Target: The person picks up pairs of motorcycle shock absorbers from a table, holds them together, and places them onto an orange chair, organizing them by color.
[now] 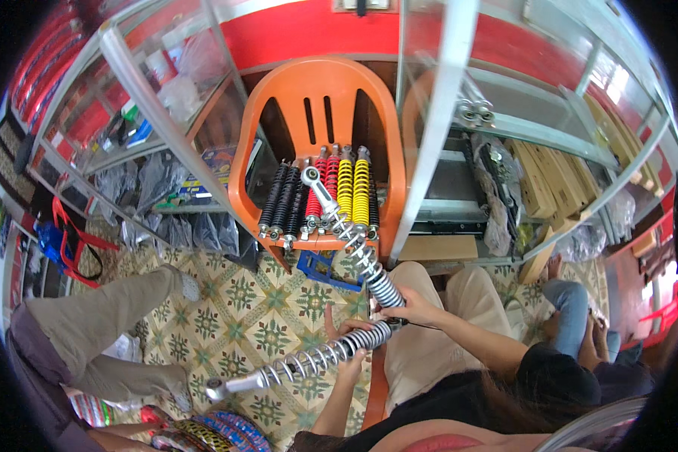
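My left hand (350, 350) grips a motorcycle shock absorber (310, 361) with a silver coil spring. Its eyelet end points down to the left, above the tiled floor. Around the lower end of a second silver shock absorber (361, 254) is my right hand (417, 308); this one slants up and left, its eyelet in front of the chair. The near ends of both shocks lie close together by my hands, and my fingers partly cover them. On an orange plastic chair (322, 76) ahead rest several black shock absorbers (282, 195), red ones (332, 172) and yellow ones (353, 186).
Glass display cases stand on both sides, with metal frames (147, 96) (435, 130). Cardboard boxes (548, 175) fill the right case. A blue plastic stool (324, 271) sits under the chair. Another person's legs (107, 316) are at left, wrapped tyres (220, 432) below; someone in jeans (567, 311) sits at right.
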{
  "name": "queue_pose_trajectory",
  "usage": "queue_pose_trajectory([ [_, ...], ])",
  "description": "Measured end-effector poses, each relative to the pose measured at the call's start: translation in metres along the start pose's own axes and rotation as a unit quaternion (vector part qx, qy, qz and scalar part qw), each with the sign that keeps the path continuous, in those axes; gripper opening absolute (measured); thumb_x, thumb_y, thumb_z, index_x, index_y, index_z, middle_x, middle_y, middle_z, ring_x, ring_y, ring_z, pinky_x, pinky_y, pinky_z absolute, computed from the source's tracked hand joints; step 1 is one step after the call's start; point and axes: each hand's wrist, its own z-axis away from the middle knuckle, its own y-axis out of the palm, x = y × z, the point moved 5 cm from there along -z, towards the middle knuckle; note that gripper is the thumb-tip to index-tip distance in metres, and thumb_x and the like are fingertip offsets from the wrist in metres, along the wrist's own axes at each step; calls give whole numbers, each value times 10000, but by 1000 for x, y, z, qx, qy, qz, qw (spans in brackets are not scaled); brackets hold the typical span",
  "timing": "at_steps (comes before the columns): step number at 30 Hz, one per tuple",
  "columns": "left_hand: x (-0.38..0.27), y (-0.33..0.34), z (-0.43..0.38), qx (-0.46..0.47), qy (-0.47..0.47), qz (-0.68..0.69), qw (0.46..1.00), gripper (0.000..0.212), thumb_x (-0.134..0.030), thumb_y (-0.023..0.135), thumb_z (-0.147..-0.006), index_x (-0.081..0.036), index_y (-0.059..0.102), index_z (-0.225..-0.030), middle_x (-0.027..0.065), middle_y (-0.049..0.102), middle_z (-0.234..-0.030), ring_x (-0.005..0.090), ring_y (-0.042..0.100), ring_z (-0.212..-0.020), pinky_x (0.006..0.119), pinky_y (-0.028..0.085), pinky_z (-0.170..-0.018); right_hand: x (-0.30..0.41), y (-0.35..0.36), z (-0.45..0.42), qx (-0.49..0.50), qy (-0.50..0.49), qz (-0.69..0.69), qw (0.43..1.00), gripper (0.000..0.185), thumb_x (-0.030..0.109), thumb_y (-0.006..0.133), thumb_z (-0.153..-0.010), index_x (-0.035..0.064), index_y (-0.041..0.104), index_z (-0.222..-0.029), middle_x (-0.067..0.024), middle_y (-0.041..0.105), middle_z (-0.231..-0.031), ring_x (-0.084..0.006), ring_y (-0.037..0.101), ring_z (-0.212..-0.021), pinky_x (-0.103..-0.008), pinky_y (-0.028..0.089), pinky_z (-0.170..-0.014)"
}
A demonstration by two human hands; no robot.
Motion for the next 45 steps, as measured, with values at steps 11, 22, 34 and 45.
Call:
queue_pose_trajectory([
  [11,-48,110,4,80,95,56,991,963,-687,369,-705,-12,110,-1341,200,336,-1289,307,349,-1187,487,256,-975,75,-38,98,-152,-162,141,965,354,162,692,-672,-6,527,-935,-60,547,-765,-121,504,-717,-273,421,-663],
  [22,-91,194,-5,101,137,138,976,746,-570,427,-794,-54,181,-1274,39,447,-679,155,494,-553,291,443,-510,123,-70,161,-287,-256,19,923,513,119,690,-663,-51,473,-1096,-35,574,-853,-82,522,-758,-227,428,-700],
  [34,-124,228,-36,132,107,94,981,368,-279,351,-894,-49,246,-1161,193,505,-866,231,554,-485,302,487,-415,181,-66,198,-206,-385,-105,893,494,139,598,-760,-76,342,-1124,-259,495,-1090,-328,554,-960,-398,466,-820],
  [45,-106,270,-42,238,5,15,971,364,-292,402,-871,-7,345,-1089,190,560,-961,166,567,-530,247,475,-452,175,-71,212,-278,-312,69,906,689,90,665,-702,-70,291,-1258,-141,559,-1055,-164,555,-950,-284,417,-836],
])
